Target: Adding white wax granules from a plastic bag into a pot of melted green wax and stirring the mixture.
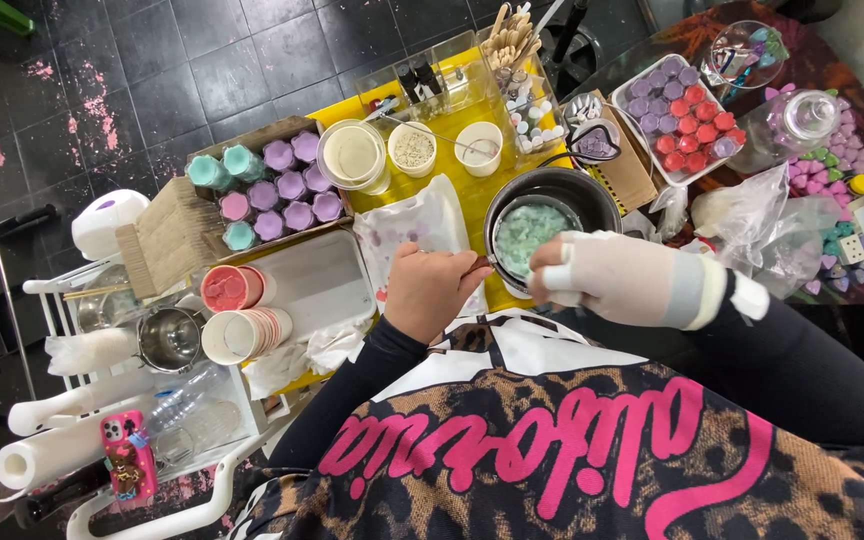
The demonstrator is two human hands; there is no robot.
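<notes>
Two hands meet at the near rim of a dark pot (552,195) holding pale green flakes (535,230). The left hand (435,288) is curled around what looks like the pot's handle, just left of the rim. The right hand (607,275), wrapped in a pale bandage-like glove, rests fingers bent over the pot's near edge; whether it pinches anything I cannot tell.

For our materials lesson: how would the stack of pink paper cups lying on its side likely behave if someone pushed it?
The stack of pink paper cups lies on its side, so it would probably roll, curving because cups taper. Being thin paper, it is likely light and easily crushed. The nested cups might slide apart.
</notes>
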